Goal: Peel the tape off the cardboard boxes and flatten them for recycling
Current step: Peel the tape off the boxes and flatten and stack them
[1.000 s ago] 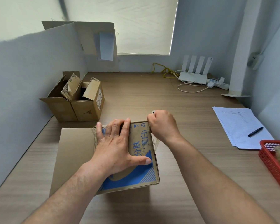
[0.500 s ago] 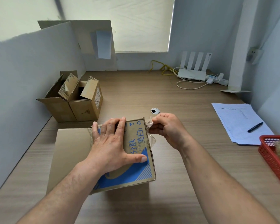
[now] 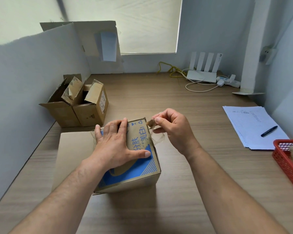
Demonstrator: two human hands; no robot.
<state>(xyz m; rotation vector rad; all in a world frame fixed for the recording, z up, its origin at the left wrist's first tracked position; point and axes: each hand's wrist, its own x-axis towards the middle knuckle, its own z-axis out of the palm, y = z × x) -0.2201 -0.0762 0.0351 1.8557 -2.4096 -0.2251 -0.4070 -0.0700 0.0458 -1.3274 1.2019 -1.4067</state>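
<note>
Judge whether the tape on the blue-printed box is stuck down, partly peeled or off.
Partly peeled: the right hand pinches the lifted end of the tape, while the rest clings to the right edge of the box.

Near box (image 3: 139, 168): on the table (image 3: 176, 208), centre, just before the person.
Left hand (image 3: 115, 144): flat on the box top.
Right hand (image 3: 174, 129): at the box's 1 o'clock corner, pinching tape (image 3: 159, 137) that runs down its 3 o'clock side.
Cardboard sheet (image 3: 74, 149): at 9 o'clock, just beside the box.
Two boxes (image 3: 78, 107): at 10 o'clock, side by side.
Router (image 3: 201, 76): far at 1 o'clock.
Papers (image 3: 249, 122): at 2 o'clock, pen (image 3: 269, 131) on them.
Basket (image 3: 284, 163): at 3 o'clock, well apart.
</note>
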